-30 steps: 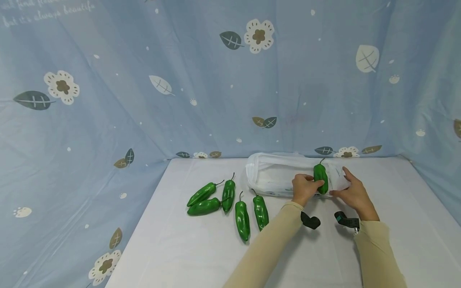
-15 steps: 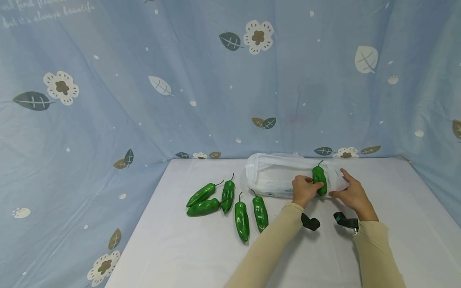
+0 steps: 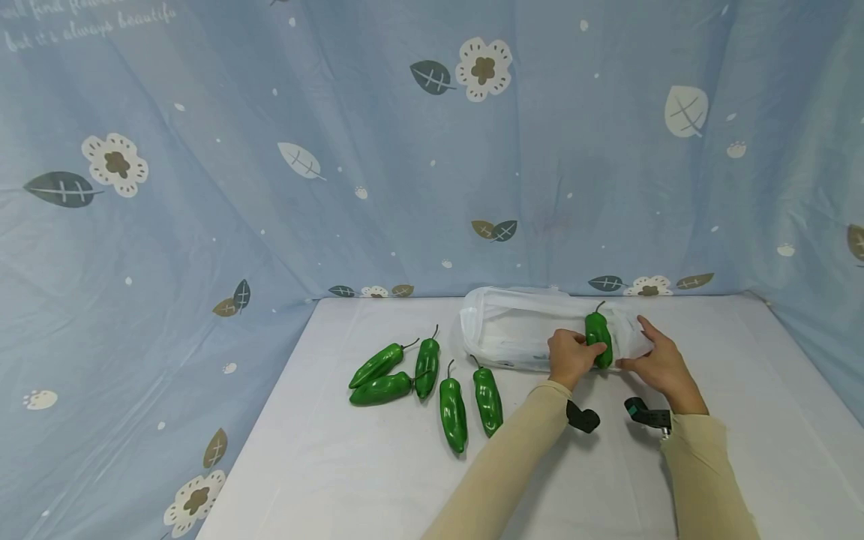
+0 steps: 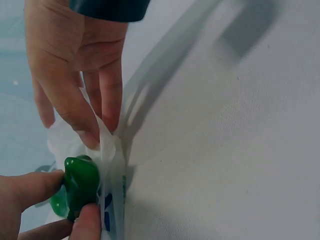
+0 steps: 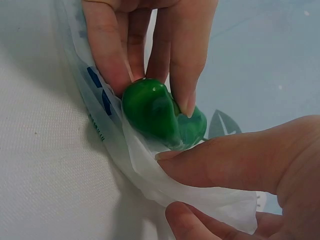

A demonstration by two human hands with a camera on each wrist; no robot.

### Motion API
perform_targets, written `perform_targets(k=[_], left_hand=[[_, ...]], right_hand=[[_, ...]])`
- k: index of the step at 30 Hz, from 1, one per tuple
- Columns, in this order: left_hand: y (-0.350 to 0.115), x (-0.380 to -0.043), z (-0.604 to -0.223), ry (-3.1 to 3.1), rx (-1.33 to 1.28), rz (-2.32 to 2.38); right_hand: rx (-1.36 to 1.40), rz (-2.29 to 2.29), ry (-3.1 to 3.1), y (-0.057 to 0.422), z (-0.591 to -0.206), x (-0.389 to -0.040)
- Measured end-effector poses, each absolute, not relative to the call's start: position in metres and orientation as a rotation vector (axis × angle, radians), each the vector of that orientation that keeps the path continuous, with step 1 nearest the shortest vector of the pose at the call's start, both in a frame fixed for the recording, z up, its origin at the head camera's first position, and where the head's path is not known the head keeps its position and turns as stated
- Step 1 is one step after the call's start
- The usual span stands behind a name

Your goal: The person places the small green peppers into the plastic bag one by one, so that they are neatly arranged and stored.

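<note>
Pepper (image 3: pixel 598 330) clamped in fingers of left hand (image 3: pixel 569 358), against white bag (image 3: pixel 475 321); fingers of right hand (image 3: pixel 664 366) pinch bag's edge just right, probably since thin plastic sags unsupported. Other peppers (image 3: pixel 453 416) lie left of both hands' fingers, on tabletop (image 3: pixel 304 472).

Our left forearm (image 3: pixel 502 465) slants toward one o'clock, our right forearm (image 3: pixel 705 472) toward eleven; our left hand (image 3: pixel 569 355) pinches, as does our right hand (image 3: pixel 664 369), at its three o'clock.

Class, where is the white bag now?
In the head view, the white bag lies right of centre before the blue curtain; the right hand pinches its right end, where the left hand holds a green pepper.
</note>
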State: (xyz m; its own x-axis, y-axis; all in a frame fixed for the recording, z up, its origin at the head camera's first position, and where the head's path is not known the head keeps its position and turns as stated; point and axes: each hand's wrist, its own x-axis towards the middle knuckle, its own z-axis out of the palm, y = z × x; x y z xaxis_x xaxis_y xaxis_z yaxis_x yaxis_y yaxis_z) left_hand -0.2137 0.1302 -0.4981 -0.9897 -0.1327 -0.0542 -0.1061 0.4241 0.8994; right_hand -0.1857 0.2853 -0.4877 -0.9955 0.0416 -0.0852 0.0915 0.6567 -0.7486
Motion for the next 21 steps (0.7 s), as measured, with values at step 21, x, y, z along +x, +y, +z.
perform_targets(k=[21], left_hand=[[0.119, -0.213, -0.486, -2.723, 0.111, -1.554]], right_hand=[[0.091, -1.214, 2.83, 0.285, -0.488, -0.185]])
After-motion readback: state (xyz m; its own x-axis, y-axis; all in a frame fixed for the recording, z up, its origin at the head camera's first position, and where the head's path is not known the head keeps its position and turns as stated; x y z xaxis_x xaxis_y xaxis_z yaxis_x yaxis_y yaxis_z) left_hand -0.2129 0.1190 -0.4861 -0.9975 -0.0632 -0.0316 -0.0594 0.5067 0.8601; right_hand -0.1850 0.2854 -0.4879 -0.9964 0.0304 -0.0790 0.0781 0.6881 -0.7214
